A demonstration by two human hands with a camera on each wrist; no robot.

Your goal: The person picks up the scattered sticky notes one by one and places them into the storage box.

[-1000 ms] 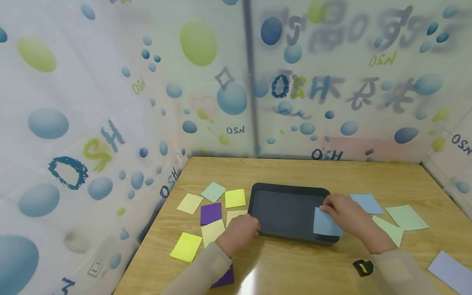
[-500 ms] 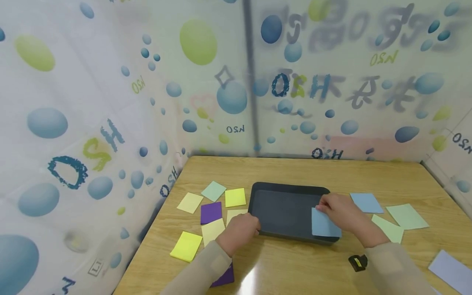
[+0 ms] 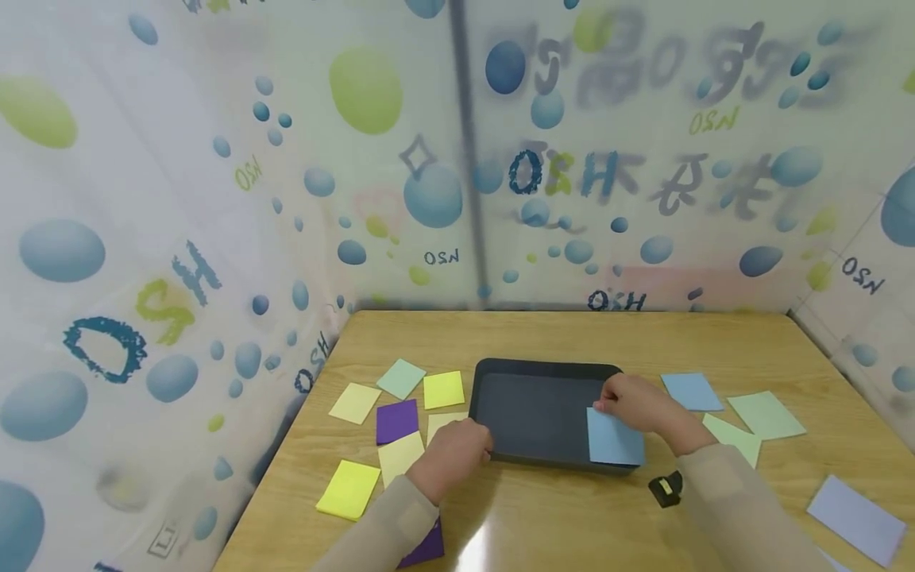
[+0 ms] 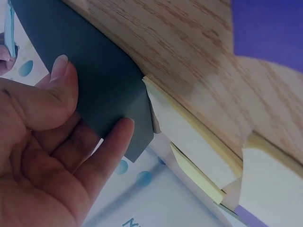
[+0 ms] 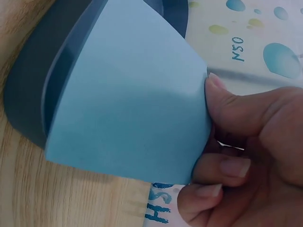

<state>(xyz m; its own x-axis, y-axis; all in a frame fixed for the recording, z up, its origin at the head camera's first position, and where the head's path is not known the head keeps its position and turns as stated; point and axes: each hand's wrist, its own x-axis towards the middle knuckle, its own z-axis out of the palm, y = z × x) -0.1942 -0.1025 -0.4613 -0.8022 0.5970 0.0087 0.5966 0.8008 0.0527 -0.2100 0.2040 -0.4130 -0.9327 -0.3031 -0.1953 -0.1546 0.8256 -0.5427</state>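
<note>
A dark grey rectangular tray point(image 3: 532, 413) sits on the wooden table. At its near left corner my left hand point(image 3: 452, 457) grips the rim; in the left wrist view the thumb lies against the tray wall point(image 4: 102, 80). Over the tray's near right corner, a light blue sticky note point(image 3: 615, 437) hangs tilted from my right hand point(image 3: 639, 405). The thumb and fingers pinch one edge of the blue sticky note point(image 5: 132, 99), as seen in the right wrist view. That note partly hides the tray's right end.
Left of the tray lie several notes, including a bright yellow note point(image 3: 348, 489), a purple note point(image 3: 396, 421) and a pale green note point(image 3: 401, 379). On the right are another blue note point(image 3: 692, 391), a pale green note point(image 3: 768, 415) and a lavender note point(image 3: 855, 518). Patterned curtains point(image 3: 400, 199) enclose the table.
The head view has turned slightly, shifting the scene left. My right forearm has moved a little left and the blue sticky note's tilt has altered slightly. My left hand keeps its place on the tray.
</note>
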